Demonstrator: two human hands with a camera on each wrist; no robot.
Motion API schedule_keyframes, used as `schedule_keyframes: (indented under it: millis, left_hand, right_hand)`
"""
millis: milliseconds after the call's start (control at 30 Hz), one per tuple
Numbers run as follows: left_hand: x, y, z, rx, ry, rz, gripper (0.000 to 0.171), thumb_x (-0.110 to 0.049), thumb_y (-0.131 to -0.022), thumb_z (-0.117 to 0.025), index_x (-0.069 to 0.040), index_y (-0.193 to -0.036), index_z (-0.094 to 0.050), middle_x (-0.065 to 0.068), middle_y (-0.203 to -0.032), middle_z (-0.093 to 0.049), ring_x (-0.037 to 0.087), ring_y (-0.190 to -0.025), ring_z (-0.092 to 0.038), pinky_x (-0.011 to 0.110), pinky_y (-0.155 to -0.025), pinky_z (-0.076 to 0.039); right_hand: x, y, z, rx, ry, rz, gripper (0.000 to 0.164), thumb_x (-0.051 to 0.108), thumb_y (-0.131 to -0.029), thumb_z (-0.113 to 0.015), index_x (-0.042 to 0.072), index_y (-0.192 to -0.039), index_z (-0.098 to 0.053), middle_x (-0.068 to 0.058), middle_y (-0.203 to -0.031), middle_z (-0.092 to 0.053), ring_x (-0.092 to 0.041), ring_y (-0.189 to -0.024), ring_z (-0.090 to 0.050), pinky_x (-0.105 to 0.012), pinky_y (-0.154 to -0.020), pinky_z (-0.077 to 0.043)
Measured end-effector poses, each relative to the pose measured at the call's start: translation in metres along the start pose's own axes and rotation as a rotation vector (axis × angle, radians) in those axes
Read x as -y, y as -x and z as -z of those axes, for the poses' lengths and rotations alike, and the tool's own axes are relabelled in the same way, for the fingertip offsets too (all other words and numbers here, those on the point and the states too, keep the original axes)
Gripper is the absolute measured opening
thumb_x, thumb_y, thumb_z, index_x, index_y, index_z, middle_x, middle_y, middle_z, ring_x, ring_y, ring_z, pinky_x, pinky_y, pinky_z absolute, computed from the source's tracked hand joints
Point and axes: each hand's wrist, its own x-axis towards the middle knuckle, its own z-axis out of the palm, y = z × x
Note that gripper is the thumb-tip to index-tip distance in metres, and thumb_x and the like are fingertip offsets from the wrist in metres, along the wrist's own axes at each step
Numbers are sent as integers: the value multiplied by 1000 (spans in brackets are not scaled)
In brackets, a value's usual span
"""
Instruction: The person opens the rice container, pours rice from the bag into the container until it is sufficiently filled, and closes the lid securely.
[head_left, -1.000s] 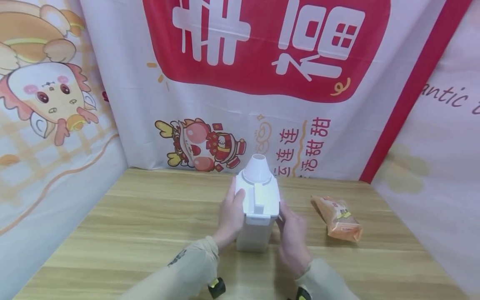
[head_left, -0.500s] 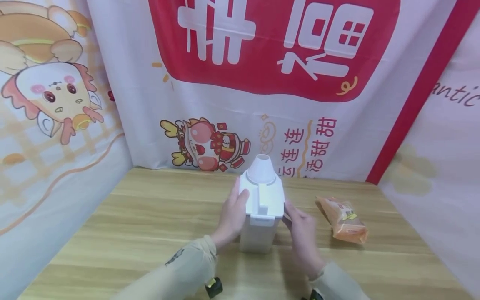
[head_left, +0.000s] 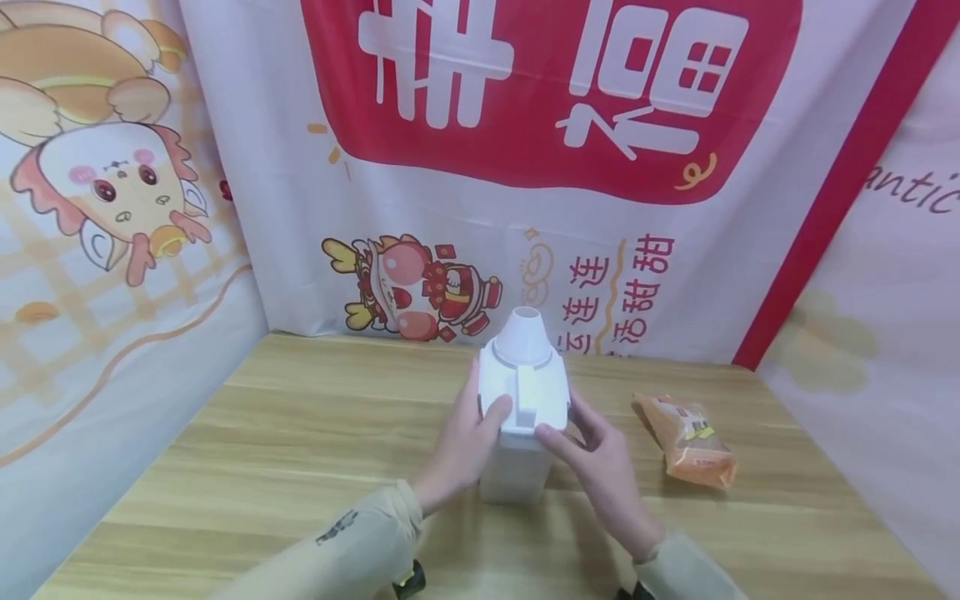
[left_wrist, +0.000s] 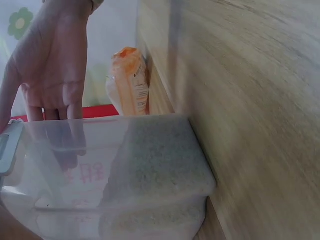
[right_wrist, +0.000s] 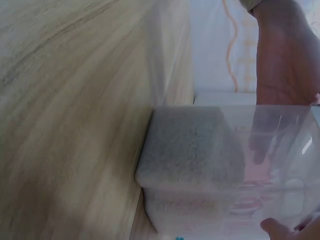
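A translucent storage container [right_wrist: 190, 150], part filled with pale grain that looks like rice, stands upright on the wooden table. Its white lid [head_left: 498, 379] carries a cone-shaped spout cap [head_left: 522, 337] at the back and a raised tab near the front. My left hand [head_left: 459, 446] holds the lid's left side, thumb bent over the top. From the right, my right hand [head_left: 603, 467] grips the lid's front right corner, with its thumb on the front edge beside the tab. The left wrist view shows the right hand's fingers through the clear wall.
An orange snack packet [head_left: 688, 442] lies on the table [head_left: 337, 400] to the right of the container. Printed cloth [head_left: 285, 250] hangs behind the table and along both sides.
My right thumb has come up from the container's side onto the lid's front edge. The left thumb has slid inward and forward over the lid. The container stays in place.
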Motion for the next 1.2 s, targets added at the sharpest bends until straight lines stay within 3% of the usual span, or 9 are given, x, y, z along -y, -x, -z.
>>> schedule_keyframes:
  millis: [233,433,733,1033,1200]
  left_hand:
    - [5,-8,6,1,7,-5,73,-39,-101,-52,-24,-159,-9,-4,-161,-20,18,-142,-26,48,-112,-30]
    - [12,-19,13,-3,5,-29,70,-37,-101,-51,-24,-159,-13,-6,-158,-27,17,-139,-33,46,-110,-34]
    - [23,-35,17,25,27,-8,69,-44,-102,-47,-37,-157,-7,-12,-160,-18,15,-142,-25,49,-112,-29]
    - [31,-49,16,-1,23,-65,68,-38,-104,-44,-31,-158,-4,-6,-162,-13,13,-144,-18,44,-115,-21]
    - [32,-50,11,-27,65,-43,68,-38,-104,-42,-27,-159,-2,-6,-163,-9,13,-145,-13,45,-117,-17]
  right_hand:
    - [-3,-12,0,10,86,-48,73,40,-84,-78,23,-147,-44,7,-149,-43,-12,-136,-37,-35,-108,-37]
    - [-4,-23,-4,21,101,-57,76,45,-84,-76,22,-148,-43,4,-150,-42,-15,-137,-37,-40,-109,-36]
    - [-3,-39,-8,43,116,-64,76,50,-85,-73,24,-149,-42,6,-151,-41,-16,-138,-35,-46,-111,-32]
    - [-8,-52,-11,47,117,-55,77,51,-86,-71,26,-151,-39,5,-152,-39,-17,-139,-34,-50,-113,-29]
    - [-10,-54,-14,33,90,-69,76,52,-87,-70,26,-151,-38,7,-152,-38,-16,-141,-30,-51,-114,-24]
